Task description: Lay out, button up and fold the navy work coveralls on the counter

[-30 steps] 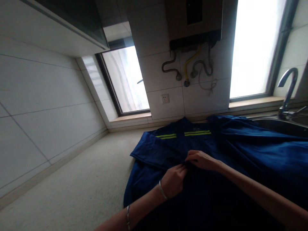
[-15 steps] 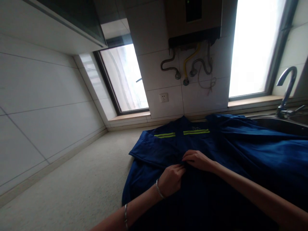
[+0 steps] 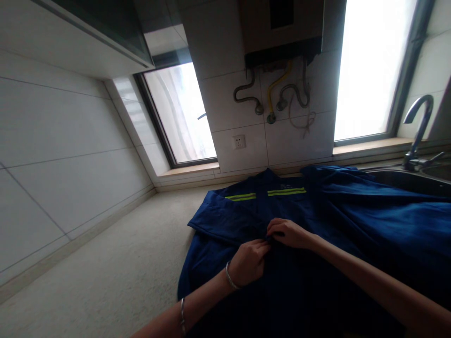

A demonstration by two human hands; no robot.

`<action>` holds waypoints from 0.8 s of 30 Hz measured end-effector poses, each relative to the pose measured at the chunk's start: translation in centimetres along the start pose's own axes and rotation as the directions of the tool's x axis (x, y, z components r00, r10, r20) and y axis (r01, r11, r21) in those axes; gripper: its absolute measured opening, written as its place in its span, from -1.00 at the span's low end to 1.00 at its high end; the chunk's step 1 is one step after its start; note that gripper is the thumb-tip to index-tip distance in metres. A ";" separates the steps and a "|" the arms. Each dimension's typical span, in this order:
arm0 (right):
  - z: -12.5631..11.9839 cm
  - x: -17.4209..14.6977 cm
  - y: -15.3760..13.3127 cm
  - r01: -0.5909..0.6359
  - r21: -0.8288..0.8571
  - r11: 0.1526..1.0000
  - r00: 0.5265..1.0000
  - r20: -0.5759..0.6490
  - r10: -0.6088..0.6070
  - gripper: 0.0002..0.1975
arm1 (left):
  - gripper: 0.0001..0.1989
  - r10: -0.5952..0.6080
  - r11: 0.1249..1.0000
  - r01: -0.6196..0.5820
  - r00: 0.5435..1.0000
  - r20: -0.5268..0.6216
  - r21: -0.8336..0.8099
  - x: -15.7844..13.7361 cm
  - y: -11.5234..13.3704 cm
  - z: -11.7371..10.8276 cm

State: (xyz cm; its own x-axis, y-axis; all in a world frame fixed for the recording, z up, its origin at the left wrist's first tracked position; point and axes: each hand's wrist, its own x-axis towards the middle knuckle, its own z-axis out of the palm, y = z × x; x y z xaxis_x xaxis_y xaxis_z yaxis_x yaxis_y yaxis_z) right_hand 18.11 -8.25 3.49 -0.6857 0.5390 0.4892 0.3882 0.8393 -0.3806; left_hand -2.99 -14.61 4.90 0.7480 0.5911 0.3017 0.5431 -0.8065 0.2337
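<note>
A dark blue work jacket [image 3: 239, 220] with yellow-green stripes across its chest lies spread on the counter, collar toward the wall. At the middle of its front, my left hand [image 3: 248, 260] pinches the cloth, with bracelets on the wrist and forearm. Just beyond and to the right, my right hand [image 3: 287, 232] has its fingers bent and closed on the same front edge. The fingertips of both hands nearly meet. Whether a button or snap lies between them is hidden. The lower part of the jacket is lost in shadow.
The pale counter [image 3: 141, 253] runs along the left. At the right, a sink [image 3: 394, 178] with a chrome faucet [image 3: 419, 126] borders the jacket's sleeve. A water heater [image 3: 282, 33] with hoses hangs on the tiled wall between two windows, above a socket [image 3: 238, 142].
Both hands stay at the same spot on the jacket front, with barely any finger movement. The whole view has shifted very slightly.
</note>
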 end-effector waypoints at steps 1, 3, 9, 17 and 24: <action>0.0 0.0 0.0 -0.005 0.012 1.000 1.000 -0.009 0.005 -0.73 | -0.59 -0.001 1.000 0.001 1.000 -0.006 -0.013 -0.1 0.0 0.0; 0.1 -0.1 0.1 -0.014 0.028 1.000 1.000 -0.018 0.014 -0.73 | -0.59 -0.003 0.999 0.002 1.000 -0.021 -0.051 -0.2 -0.1 0.1; 0.5 0.0 0.7 -0.053 0.087 0.995 0.998 -0.023 0.056 -0.74 | -0.74 -0.248 0.954 0.199 0.944 -0.217 -0.223 0.4 -1.9 0.8; 0.8 0.4 1.3 -0.151 0.121 0.981 0.989 0.014 0.151 -0.79 | -0.73 -0.269 0.962 0.252 0.941 -0.206 -0.107 1.2 -2.0 0.7; 0.8 0.4 1.5 -0.188 0.103 0.977 0.982 0.012 0.188 -0.80 | -0.90 -0.285 0.957 0.290 0.951 -0.120 0.024 1.5 -0.7 0.9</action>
State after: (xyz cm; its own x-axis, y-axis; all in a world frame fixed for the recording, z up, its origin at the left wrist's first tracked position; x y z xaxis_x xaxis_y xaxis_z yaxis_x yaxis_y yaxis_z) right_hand 17.91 -6.88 2.51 -0.6078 0.6862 0.3997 0.4445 0.7111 -0.5448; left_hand -1.88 -13.13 4.35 0.5103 0.7936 0.3314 0.7460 -0.6002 0.2886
